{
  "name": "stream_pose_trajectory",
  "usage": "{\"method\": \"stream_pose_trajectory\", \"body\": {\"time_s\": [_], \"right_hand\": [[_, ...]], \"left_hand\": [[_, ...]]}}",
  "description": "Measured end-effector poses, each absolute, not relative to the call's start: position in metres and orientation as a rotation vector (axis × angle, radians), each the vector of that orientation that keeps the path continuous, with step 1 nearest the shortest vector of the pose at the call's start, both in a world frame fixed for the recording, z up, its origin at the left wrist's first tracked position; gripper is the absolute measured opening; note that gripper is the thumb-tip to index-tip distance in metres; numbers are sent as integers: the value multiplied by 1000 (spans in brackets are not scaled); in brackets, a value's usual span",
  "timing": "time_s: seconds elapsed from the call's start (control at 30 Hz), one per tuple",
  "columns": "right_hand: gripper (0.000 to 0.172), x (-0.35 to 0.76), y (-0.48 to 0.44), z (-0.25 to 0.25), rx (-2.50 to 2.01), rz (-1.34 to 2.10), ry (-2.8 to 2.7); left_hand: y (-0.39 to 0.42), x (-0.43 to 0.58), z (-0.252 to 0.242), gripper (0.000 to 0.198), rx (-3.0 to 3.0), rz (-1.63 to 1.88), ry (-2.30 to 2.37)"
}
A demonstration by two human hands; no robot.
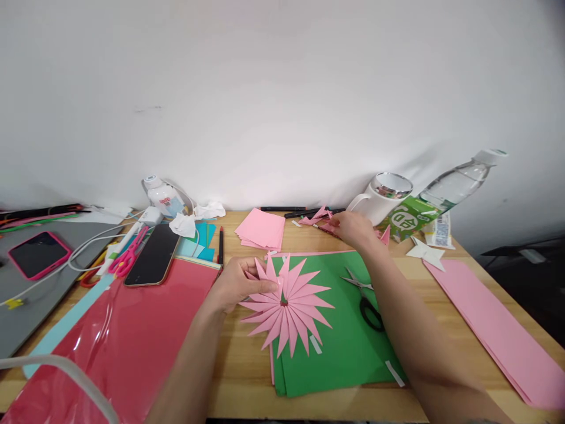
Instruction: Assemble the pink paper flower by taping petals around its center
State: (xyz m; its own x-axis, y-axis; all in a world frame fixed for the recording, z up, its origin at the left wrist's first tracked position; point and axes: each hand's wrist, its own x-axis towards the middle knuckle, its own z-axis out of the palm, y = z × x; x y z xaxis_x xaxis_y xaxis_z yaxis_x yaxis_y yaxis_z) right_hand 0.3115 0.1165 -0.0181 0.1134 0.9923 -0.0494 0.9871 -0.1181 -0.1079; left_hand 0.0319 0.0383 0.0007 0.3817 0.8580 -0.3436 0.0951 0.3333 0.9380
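A pink paper flower [289,309] with many pointed petals lies on green paper sheets [348,347] at the middle of the wooden table. My left hand [241,282] pinches the flower's upper left petals, fingers closed on them. My right hand [353,228] reaches to the far side of the table and rests on small folded pink paper pieces [318,217]; its fingers curl down on one, the grip partly hidden. Black-handled scissors [366,297] lie on the green paper just under my right forearm.
Pink square sheets [261,229], black pens [282,209], a white mug [382,197], a water bottle [454,185] and green carton [408,218] stand at the back. Red paper [128,335], a black phone [152,256], pink scissors [129,254] and a laptop [26,294] lie left. Long pink sheets [489,321] lie right.
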Motion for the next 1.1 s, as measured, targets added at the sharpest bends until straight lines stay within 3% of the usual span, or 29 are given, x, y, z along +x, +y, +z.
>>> {"method": "stream_pose_trajectory", "body": {"time_s": [0.37,0.57,0.67,0.87,1.1], "right_hand": [[28,311,114,-9,-2047,335,-1941],[40,288,92,25,-1468,939,-1854],[41,276,81,39,-1328,1021,-1867],[23,260,68,44,-1196,976,-1970],[18,247,57,49,-1123,1262,-1862]], "left_hand": [[41,29,-8,30,1112,676,1081],[43,28,-13,31,1088,696,1105],[43,27,-14,31,1100,699,1106],[42,28,-13,30,1088,678,1060],[41,29,-8,31,1086,629,1065]]}}
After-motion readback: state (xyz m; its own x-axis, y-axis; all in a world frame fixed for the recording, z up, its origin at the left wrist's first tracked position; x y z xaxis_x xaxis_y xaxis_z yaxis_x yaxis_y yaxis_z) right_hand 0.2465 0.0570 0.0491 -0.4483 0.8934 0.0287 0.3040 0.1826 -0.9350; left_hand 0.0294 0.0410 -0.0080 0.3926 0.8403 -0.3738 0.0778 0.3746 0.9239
